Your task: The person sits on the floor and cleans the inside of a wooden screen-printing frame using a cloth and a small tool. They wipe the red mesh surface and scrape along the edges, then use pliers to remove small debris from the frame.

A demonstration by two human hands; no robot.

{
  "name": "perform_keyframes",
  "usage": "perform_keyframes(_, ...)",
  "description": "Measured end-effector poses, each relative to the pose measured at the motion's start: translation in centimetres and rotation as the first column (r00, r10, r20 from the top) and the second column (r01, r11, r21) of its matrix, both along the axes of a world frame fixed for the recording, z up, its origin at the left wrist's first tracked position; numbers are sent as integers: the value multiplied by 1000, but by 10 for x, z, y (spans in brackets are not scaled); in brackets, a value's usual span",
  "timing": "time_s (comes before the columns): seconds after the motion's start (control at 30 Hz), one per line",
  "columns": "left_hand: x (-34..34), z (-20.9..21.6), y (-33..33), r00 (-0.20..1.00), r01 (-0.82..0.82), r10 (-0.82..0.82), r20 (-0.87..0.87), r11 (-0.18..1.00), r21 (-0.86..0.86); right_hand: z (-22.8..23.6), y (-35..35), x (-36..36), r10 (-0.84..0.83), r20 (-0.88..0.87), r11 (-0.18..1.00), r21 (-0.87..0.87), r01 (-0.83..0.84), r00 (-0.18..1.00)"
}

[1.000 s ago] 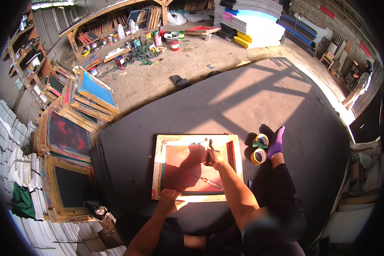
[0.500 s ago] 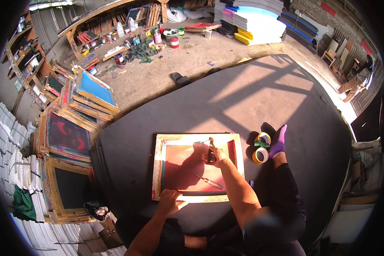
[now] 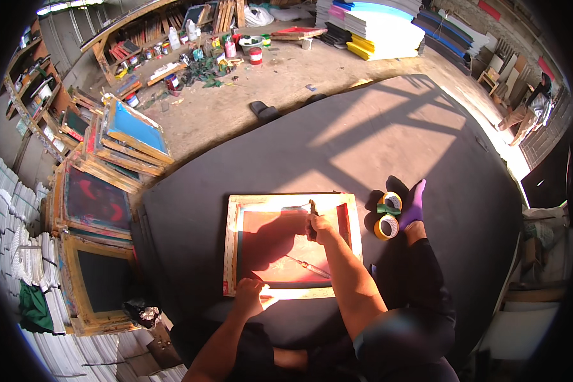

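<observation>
A wooden screen printing frame (image 3: 231, 242) with reddish mesh lies in front of me on a dark, sheet-like surface. My right hand (image 3: 319, 228) is closed around the dark handles of what look like pliers (image 3: 312, 209), their head at the frame's far rail. Fingers bent, my left hand (image 3: 251, 298) grips the near rail close to its left corner. On the mesh rests a screwdriver (image 3: 312, 268), its handle toward the near right. Shadow from my arm and hand covers the mesh's left half.
Two tape rolls (image 3: 386, 227) lie right of the frame, beside my purple-socked foot (image 3: 414, 205). Wooden screens (image 3: 99, 267) lean at the left near stacked white sheets (image 3: 13, 216). Paint containers (image 3: 255, 56) and foam sheets (image 3: 382, 32) stand beyond. Another person (image 3: 533, 111) is at far right.
The view has shifted slightly. My right hand has tilted a little with the pliers, still at the far rail. My left hand keeps its place on the near rail.
</observation>
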State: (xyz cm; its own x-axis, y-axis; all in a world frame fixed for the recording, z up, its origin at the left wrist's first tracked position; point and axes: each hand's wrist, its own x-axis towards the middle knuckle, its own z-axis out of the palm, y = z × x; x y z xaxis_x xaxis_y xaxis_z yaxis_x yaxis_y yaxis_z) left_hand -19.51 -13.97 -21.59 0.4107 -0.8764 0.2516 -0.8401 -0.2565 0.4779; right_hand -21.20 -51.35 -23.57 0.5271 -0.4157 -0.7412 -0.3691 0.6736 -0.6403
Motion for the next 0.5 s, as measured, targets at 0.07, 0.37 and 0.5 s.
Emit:
perform_keyframes(0.07, 0, 1, -1, 1000, 3, -2, -17, 999, 49, -5, 2, 2, 16, -34, 997, -71, -18, 999)
perform_keyframes(0.37, 1, 13, -4, 999, 35, -29, -33, 980, 198, -17, 3, 17, 81, -388, 838, -473, -273, 918)
perform_keyframes(0.5, -1, -1, -2, 997, 32, -35, 68, 999, 41, -13, 14, 6, 5, -563, 510, -709, -486, 826)
